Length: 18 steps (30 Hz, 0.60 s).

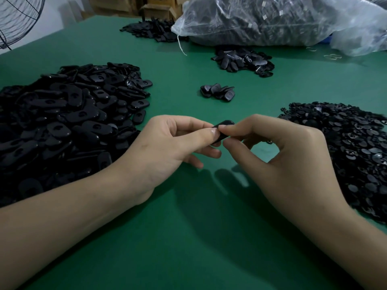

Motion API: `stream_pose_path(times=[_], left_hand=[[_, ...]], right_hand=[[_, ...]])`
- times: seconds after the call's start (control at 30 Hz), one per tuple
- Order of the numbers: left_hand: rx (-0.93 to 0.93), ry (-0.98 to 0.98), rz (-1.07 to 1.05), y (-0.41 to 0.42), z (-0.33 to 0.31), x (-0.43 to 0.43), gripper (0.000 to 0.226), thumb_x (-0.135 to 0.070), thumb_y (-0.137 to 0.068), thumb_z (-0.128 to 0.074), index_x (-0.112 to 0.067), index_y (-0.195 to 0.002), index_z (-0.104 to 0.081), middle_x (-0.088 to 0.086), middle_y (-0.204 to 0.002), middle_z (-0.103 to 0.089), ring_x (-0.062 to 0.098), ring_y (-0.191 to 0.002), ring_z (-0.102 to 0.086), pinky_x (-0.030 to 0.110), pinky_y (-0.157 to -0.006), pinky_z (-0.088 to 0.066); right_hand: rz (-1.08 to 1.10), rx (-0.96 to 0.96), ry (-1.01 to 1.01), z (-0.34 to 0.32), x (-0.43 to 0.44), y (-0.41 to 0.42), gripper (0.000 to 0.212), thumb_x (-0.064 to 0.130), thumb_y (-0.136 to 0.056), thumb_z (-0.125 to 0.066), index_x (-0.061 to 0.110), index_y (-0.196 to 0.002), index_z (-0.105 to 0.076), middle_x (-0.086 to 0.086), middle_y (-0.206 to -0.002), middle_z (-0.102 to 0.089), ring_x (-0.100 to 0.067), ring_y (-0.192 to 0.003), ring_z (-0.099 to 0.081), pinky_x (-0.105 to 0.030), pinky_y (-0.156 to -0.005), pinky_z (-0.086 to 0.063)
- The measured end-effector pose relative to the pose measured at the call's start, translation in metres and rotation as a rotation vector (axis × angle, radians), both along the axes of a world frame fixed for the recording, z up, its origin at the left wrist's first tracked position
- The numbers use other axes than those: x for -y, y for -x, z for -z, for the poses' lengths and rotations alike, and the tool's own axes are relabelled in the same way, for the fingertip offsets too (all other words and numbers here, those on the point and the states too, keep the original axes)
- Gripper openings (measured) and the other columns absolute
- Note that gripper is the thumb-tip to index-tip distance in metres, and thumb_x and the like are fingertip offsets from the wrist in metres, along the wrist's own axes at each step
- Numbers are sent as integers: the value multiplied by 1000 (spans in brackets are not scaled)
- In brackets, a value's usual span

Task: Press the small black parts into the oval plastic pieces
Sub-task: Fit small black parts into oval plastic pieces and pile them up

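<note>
fingers (206, 132) of left hand (165, 147) and right hand (280, 149) pinch one black oval plastic piece (225, 123) over the green table (188, 237); likely light, stiff, slick: grip its rim.

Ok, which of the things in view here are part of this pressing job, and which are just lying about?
In the job:
oval piece, pinched by left hand and right hand
pile of oval pieces
pile of small black parts

Lying about:
plastic bag
fan
cardboard boxes
</note>
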<state>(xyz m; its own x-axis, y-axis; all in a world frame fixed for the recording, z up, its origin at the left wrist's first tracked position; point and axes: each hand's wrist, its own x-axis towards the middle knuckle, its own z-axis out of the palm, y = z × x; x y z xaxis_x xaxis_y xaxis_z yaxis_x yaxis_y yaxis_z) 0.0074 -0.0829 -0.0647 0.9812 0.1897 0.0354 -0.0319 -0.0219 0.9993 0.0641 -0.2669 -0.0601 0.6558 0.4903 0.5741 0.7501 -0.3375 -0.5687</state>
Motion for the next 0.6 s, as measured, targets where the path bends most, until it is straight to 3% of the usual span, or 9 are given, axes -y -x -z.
stream_pose_path(times=[0.07,0.17,0.3,0.4,0.6], left_hand=[[29,-17,-25,0,2,1,9,-16,-92,-70,-11,-90,-77,5,-86,-79,13,-76,-77,21,-56,-56],[96,-51,-57,2,4,2,7,-14,-92,-71,-9,-92,-76,3,-83,-79,13,-77,-77,21,-58,-57],[221,-151,-56,3,6,4,2,-17,-89,-76,-19,-89,-76,0,-83,-79,10,-78,-74,18,-65,-55],[293,-284,-64,5,4,6,8,-17,-90,-75,-25,-87,-75,-7,-79,-77,5,-78,-73,15,-69,-53],[350,-514,-154,10,2,13,9,-18,-88,-73,-26,-87,-75,-13,-80,-76,10,-81,-74,27,-64,-57]], right_hand=[[-21,-111,-49,0,0,0,14,19,-87,-75,27,-98,-73,12,-80,-72,-12,-77,-68,-18,-73,-51],[-78,-488,-226,-2,-1,-2,26,15,-88,-75,24,-109,-63,-4,-82,-74,-19,-69,-71,-36,-72,-57],[-216,-886,-371,-3,-2,0,16,10,-90,-70,6,-105,-65,-13,-81,-75,-20,-57,-63,-27,-55,-52],[-293,-985,-416,-3,-3,2,13,15,-84,-71,7,-95,-70,-13,-83,-74,-18,-58,-63,-24,-54,-51],[-311,-1012,-441,-1,-3,2,15,14,-78,-72,7,-91,-70,-13,-83,-72,-17,-63,-62,-25,-58,-52]])
